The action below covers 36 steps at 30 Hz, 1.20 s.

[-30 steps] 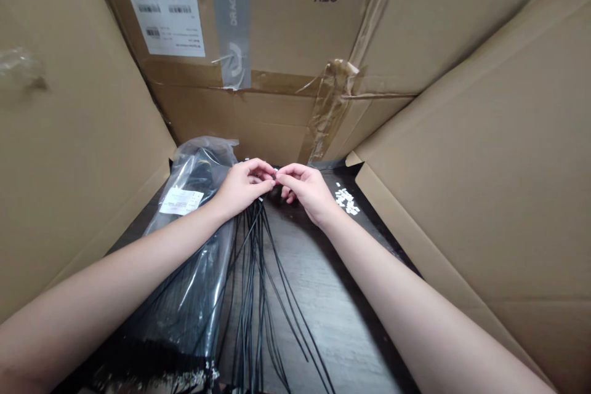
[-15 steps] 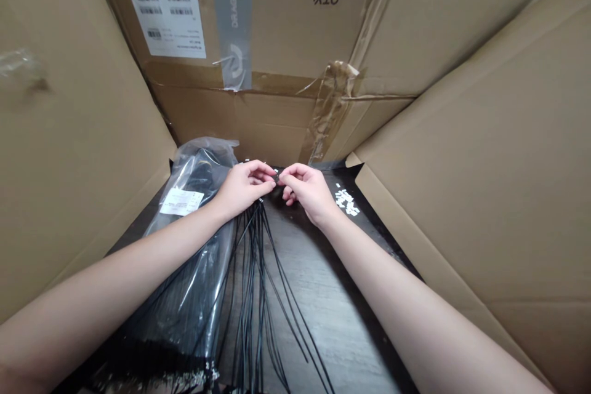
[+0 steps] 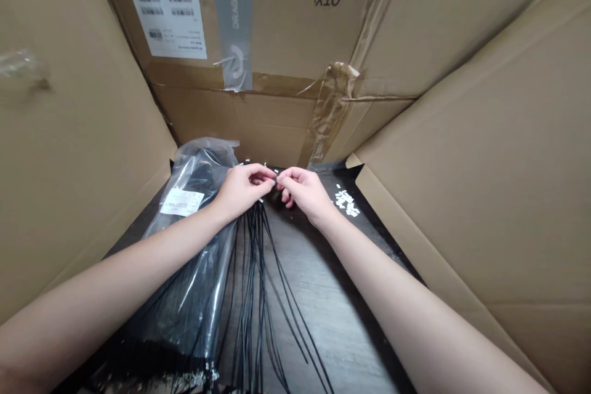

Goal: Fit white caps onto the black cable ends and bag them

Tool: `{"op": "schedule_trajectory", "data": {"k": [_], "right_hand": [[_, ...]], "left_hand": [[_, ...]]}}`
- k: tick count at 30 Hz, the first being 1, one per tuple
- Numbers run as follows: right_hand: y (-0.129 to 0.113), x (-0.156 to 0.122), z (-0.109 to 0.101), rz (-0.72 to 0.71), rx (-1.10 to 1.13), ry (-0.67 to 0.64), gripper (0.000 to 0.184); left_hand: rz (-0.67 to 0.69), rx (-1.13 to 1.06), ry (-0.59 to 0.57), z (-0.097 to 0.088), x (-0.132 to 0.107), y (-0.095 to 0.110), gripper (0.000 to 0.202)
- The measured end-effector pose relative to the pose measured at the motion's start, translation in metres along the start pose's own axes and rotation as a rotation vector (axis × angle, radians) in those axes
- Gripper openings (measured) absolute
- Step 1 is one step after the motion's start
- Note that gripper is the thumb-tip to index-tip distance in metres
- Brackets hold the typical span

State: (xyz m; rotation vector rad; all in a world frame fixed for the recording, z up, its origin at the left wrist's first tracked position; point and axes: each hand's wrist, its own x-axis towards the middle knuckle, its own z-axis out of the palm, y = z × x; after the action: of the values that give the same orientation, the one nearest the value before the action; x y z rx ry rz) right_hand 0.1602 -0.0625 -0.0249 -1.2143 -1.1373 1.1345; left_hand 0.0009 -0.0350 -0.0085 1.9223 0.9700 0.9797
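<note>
Thumb and fingers of my left hand [image 3: 244,188] are pinched together near the middle of the table. Its fingertips nearly meet those of my right hand [image 3: 305,192], also closed in a pinch. Whatever is between the fingertips is too small and covered to make out. Several thin black cables [image 3: 253,258] run from below my left hand toward the front of the table, with a small whitish end just under the fingers. A clear plastic bag [image 3: 184,283] full of black cables lies beneath my left forearm.
A small pile of white pieces [image 3: 347,203] lies right of my right hand. A few more white bits lie beyond my hands. Cardboard walls [image 3: 277,129] enclose the dark table [image 3: 318,301] at the back and both sides. The bag bears a white label [image 3: 181,202].
My right hand has shifted slightly left, its fingertips closer to my left hand's. The small dark thing seen between the fingertips is now mostly covered. Bag and cables look unmoved.
</note>
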Motion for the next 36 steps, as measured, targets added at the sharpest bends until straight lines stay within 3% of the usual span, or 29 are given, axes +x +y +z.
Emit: {"op": "schedule_trajectory", "data": {"k": [16, 36], "right_hand": [[-0.0026, -0.0011, 0.0006, 0.047, 0.030, -0.012, 0.012], [-0.0007, -0.0002, -0.0003, 0.026, 0.006, -0.037, 0.015]], "left_hand": [[0.093, 0.127, 0.041, -0.0013, -0.0021, 0.0031, 0.009], [0.084, 0.132, 0.052, -0.0009, -0.0023, 0.0049, 0.008]]}}
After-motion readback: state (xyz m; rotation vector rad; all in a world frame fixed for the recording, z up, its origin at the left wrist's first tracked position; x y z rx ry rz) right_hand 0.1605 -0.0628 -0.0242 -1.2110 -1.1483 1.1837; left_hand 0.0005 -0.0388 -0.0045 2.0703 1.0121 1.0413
